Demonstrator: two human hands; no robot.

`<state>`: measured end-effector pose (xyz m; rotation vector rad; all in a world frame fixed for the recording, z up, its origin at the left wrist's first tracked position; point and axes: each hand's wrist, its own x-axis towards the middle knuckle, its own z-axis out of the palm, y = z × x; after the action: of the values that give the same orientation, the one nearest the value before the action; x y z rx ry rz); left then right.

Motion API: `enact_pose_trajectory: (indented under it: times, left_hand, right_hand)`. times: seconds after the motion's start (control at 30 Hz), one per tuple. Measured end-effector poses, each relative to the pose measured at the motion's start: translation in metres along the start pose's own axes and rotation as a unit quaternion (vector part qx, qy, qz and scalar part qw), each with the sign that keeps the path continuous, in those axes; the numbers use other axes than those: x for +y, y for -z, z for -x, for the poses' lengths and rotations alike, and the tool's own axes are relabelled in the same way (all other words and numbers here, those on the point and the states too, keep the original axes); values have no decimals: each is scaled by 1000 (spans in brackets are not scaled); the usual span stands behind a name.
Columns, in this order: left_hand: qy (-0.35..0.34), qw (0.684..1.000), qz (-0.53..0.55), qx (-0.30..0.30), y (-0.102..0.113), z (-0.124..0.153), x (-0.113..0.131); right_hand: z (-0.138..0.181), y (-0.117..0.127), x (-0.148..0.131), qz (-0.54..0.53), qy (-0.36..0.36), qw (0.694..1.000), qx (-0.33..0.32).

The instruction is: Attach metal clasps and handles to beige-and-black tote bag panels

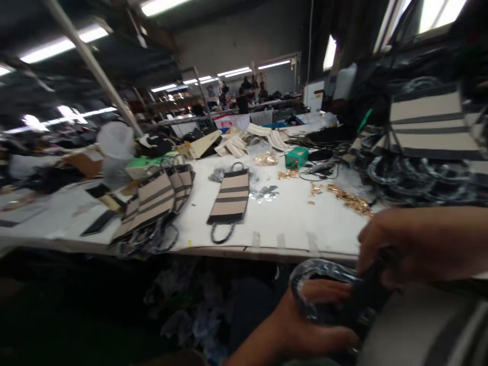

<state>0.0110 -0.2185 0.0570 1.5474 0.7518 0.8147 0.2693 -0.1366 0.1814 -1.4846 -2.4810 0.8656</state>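
At the lower right, in front of the table edge, both my hands are on a striped beige and black bag panel (415, 325). Its looped handle (328, 265) is wrapped in clear plastic. My left hand (297, 320) has its fingers through the loop and its thumb along the panel's dark top edge, closed around it. From above, my right hand (385, 249) grips the same dark edge; motion blur hides whether it also holds something small. A similar bag panel (230, 195) with handles lies on the white table, left of my hands.
Overlapping striped panels (156, 201) lie on the table's left part. More panels (427, 122) with wrapped handles are heaped at the right. Gold metal fittings (348, 199) lie near a green box (296, 157) with a cable. The white table (282, 218) has tape along its front edge.
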Motion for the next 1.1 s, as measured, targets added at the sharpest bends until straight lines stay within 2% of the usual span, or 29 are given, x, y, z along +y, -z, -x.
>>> enact_pose_trajectory:
  times: [0.03, 0.07, 0.13, 0.2, 0.3, 0.47, 0.6, 0.67, 0.83, 0.9, 0.97, 1.0, 1.03, 1.1]
  left_hand:
    - [57, 998, 16, 0, -3, 5, -14]
    - [99, 995, 30, -3, -5, 9, -27]
    - [144, 988, 61, 0, -9, 11, -50]
    - [153, 981, 113, 35, -12, 8, -68]
    - [184, 954, 205, 117, -16, 0, -89]
    - [229, 897, 295, 235, -9, -15, -105]
    - [265, 875, 300, 273, 6, -29, -112]
    - [266, 869, 298, 291, 11, -35, -115]
    - [260, 851, 317, 329, 8, -48, -115]
    - [268, 835, 335, 344, 4, -52, -113]
    - [279, 821, 352, 353, 3, -55, -109]
    - [283, 815, 360, 356, 3, -57, -107]
    - [287, 810, 367, 357, 3, -59, -106]
    - [293, 800, 382, 357, 5, -62, -103]
  right_hand:
    - [-9, 1, -5, 3, -23, 988, -153]
    - [-19, -1, -9, -2, -24, 970, -241]
    - [-43, -9, -10, -4, -13, 957, -291]
    - [-67, -20, -5, 24, 14, 958, -284]
    - [-102, -34, 6, 67, 38, 963, -259]
    - [-159, -52, 22, 79, 53, 967, -235]
    - [-196, -66, 38, 70, 59, 964, -251]
    - [-208, -72, 48, 61, 59, 967, -239]
    - [-217, -76, 70, 28, 39, 975, -215]
    - [-208, -75, 72, -5, 40, 986, -163]
    - [-191, -75, 69, -69, 54, 996, -33]
    - [-180, -76, 64, -120, 61, 990, 49]
    - [-169, -78, 58, -183, 63, 972, 132]
    - [-145, -86, 45, -340, 55, 902, 260]
